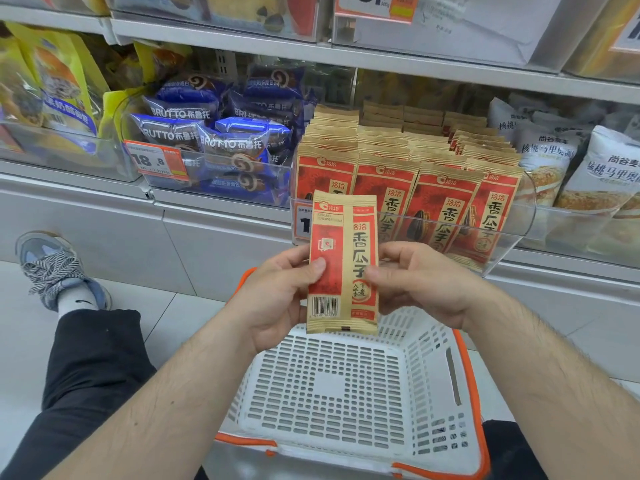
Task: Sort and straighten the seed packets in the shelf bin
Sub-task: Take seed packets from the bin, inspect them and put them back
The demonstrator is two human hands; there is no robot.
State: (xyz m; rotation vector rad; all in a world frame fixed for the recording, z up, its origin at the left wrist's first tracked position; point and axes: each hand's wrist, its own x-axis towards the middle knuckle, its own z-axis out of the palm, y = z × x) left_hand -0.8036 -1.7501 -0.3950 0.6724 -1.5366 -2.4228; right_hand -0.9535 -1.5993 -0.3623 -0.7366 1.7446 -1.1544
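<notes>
The left hand (277, 299) and the right hand (422, 289) together held one seed packet (343, 261) upright in front of the shelf bin (516, 233). The left thumb was pressed on the packet's printed face near its left edge, with the remaining left fingers curled behind it. The right fingers (384, 271) pinched the packet's right edge, thumb toward the viewer; how the fingers behind lay could not be told. Both hands were therefore clamped on the packet, one at each long side.

The packet's long axis ran vertically, its top above both sets of fingertips and its barcode end below them. It showed its back panel, with barcode and date print, toward the camera.

The bin lay beyond and to the right of the fingers, higher than the knuckles. The rows of packets (408, 174) within stood upright, fronts outward, in neat files. The right hand was judged the nearer to the bin's open front.

A white basket (332, 386) with orange trim stood directly beneath the hands.

In my judgement, the packet needs turning face-out before being slotted into a row. Its long axis already matched that of the standing packets, so the move would be forward, upward and slightly rightward.
</notes>
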